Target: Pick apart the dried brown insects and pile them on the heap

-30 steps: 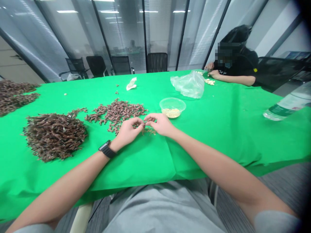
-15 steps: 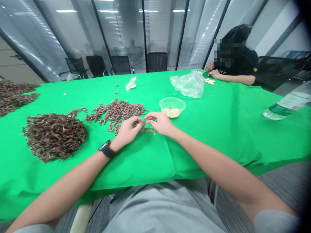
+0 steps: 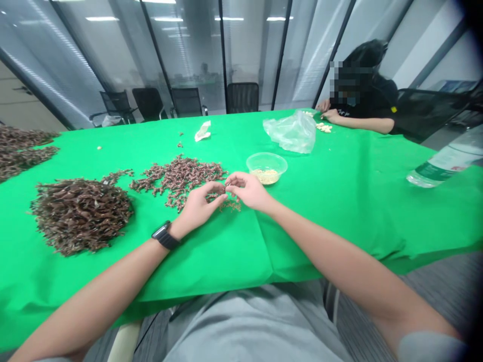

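Note:
My left hand (image 3: 200,203), with a black watch (image 3: 166,236) on its wrist, is closed with curled fingers at the middle of the table. Its fingertips meet those of my right hand (image 3: 249,191), which pinches a small brown dried stem piece (image 3: 228,185). Most of that piece is hidden by the fingers. Beneath the fingertips lie fine tan crumbs (image 3: 234,205). Just beyond my left hand spreads a loose heap of knobbly brown dried pieces (image 3: 184,173). A clear plastic bowl (image 3: 267,162) holding pale yellowish bits stands right behind my right hand.
On the green tablecloth (image 3: 302,241), a dense pile of brown dried stems (image 3: 83,215) sits left; another heap (image 3: 22,151) lies farther left. A clear plastic bag (image 3: 291,131), white scrap (image 3: 203,130) and tipped bottle (image 3: 445,163) are around. Another person (image 3: 372,105) handles pale pieces (image 3: 323,127).
My left thumb has straightened and moved slightly toward the right hand. The brown piece between my fingertips shows less than before. The whole view has shifted a little.

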Motion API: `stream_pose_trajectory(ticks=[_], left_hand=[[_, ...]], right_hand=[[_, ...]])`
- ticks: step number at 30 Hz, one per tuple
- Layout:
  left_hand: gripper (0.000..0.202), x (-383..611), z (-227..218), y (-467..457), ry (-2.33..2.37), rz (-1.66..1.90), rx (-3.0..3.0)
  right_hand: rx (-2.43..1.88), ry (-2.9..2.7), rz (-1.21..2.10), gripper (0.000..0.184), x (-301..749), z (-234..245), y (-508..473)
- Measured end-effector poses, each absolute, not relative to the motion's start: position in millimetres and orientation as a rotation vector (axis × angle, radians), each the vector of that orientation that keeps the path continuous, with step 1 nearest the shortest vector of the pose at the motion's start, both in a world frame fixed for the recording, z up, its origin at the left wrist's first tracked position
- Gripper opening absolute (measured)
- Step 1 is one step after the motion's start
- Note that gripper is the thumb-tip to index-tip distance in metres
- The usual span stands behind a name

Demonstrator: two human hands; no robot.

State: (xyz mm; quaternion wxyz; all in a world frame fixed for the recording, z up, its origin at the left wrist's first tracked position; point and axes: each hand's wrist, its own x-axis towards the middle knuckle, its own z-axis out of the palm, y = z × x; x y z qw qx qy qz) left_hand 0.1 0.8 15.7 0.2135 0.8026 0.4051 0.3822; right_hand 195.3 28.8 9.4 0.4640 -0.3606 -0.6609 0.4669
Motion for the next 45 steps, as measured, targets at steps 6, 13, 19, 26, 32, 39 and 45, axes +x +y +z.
stream_pose_trajectory(ticks=[6, 13, 19, 26, 32, 39, 45], left_hand=[[0.021, 1.2, 20.4, -2.7, 1.163, 1.114, 2.239], [0.021, -0.9, 17.4, 3.5, 1.307, 1.214, 2.164], [0.024, 0.0, 14.9, 3.9, 1.322, 1.202, 2.125], [0.031, 0.8, 9.8, 6.8, 1.173, 1.168, 1.944], [0.036, 2.8, 12.8, 4.4, 1.123, 1.122, 1.761], [0.039, 6.0, 12.0, 3.6, 1.037, 1.119, 1.622], [0.037, 7.7, 14.7, 0.0, 1.005, 1.135, 1.586]], right_hand=[[-0.911, -1.626, 1.16, 0.025, 194.2, 6.7, 30.7], [-1.125, -2.327, 0.606, 0.02, 217.8, 19.9, 30.5], [-1.285, -2.455, 0.689, 0.003, 222.0, 12.3, 31.9], [-1.3, -2.182, 0.816, 0.011, 204.9, 11.8, 28.5], [-1.108, -1.811, 1.134, 0.006, 202.0, 10.8, 29.4], [-0.984, -1.676, 1.111, 0.023, 203.0, 10.1, 30.0], [-1.001, -1.602, 1.091, 0.039, 200.1, 7.7, 30.4]])
